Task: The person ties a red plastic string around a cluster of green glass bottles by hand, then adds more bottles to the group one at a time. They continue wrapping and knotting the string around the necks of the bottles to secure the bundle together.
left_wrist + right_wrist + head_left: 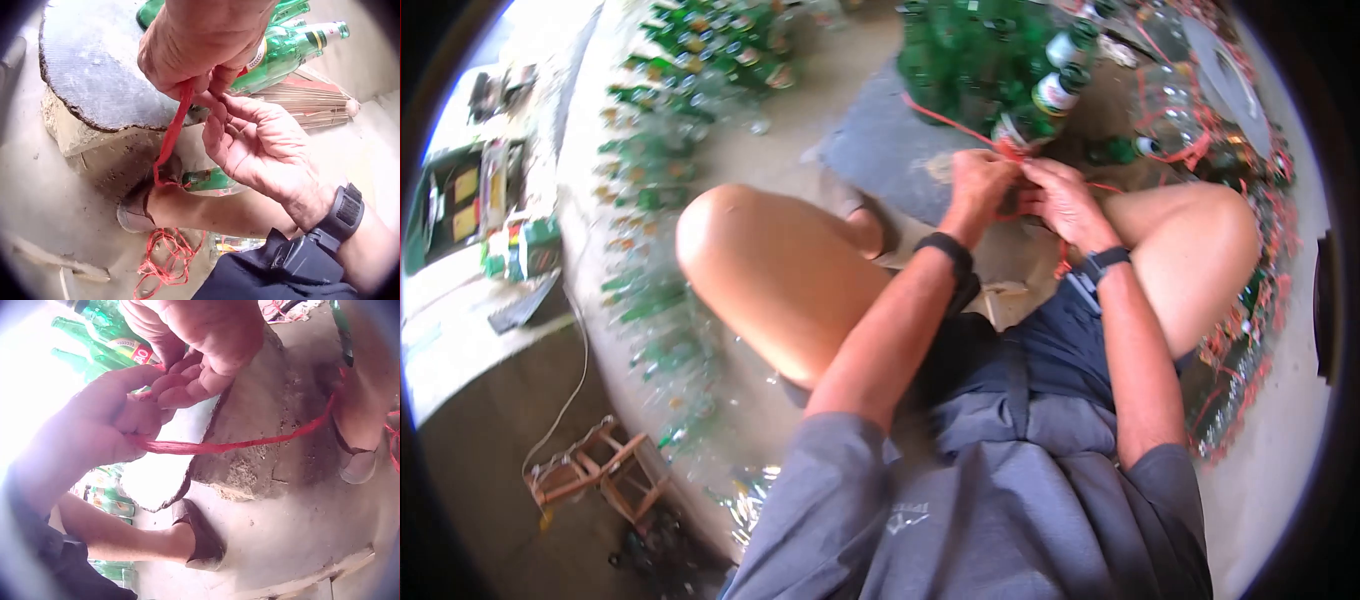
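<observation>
Red plastic twine (pixel 231 446) runs through my hands beside a bundle of green glass bottles (pixel 970 70). My left hand (pixel 980 192) grips the twine, and a strand hangs from its curled fingers in the left wrist view. Close against it, my right hand (pixel 1062 205) pinches the twine, fingertips meeting those of the left hand (pixel 106 419). A labelled bottle (pixel 284 59) lies just behind the fingers. Twine crosses the bundle's lower side in the head view. The bundle stands on a dark ridged slab (pixel 94 62); the fingers hide the spot where the strands meet.
Loose red twine (pixel 165 262) lies on the floor near a foot. Rows of green and clear bottles (pixel 650 200) stand at the left, and twine-tied bottles (pixel 1230 390) line the right. A wooden stool (pixel 595 470) lies at lower left. A stone block (pixel 244 469) supports the slab.
</observation>
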A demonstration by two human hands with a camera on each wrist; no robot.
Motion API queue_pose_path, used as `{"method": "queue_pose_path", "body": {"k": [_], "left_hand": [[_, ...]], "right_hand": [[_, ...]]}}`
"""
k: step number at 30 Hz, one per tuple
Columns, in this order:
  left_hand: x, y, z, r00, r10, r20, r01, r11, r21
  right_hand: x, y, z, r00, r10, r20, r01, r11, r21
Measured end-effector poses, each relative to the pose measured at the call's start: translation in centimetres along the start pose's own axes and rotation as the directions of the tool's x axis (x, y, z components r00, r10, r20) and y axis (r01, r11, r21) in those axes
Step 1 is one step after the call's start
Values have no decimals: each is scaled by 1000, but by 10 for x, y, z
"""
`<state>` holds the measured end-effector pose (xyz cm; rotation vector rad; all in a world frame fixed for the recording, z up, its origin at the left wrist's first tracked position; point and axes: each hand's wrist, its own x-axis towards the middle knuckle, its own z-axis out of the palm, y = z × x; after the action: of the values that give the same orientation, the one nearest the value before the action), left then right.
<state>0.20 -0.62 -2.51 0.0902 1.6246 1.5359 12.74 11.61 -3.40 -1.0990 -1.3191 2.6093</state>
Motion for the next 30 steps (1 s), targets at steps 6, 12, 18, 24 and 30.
{"method": "queue_pose_path", "body": {"k": [6,12,18,24,30], "left_hand": [[4,9,3,991,-121,-54,125,989,73],[1,11,4,994,-108,-20,110,990,88],[-5,6,-2,998,-60,16,58,994,92],[-10,10,-5,1000,-3,27,-2,983,181],[-9,13,-14,999,-37,26,28,962,272]], "right_hand": [[4,-4,-7,997,79,6,-79,992,100],[9,0,-13,993,113,-35,-106,983,150],[4,-2,-2,995,97,-32,-91,985,149],[9,5,-5,991,90,-99,-70,979,194],[13,9,-5,975,58,-213,-14,980,200]]}}
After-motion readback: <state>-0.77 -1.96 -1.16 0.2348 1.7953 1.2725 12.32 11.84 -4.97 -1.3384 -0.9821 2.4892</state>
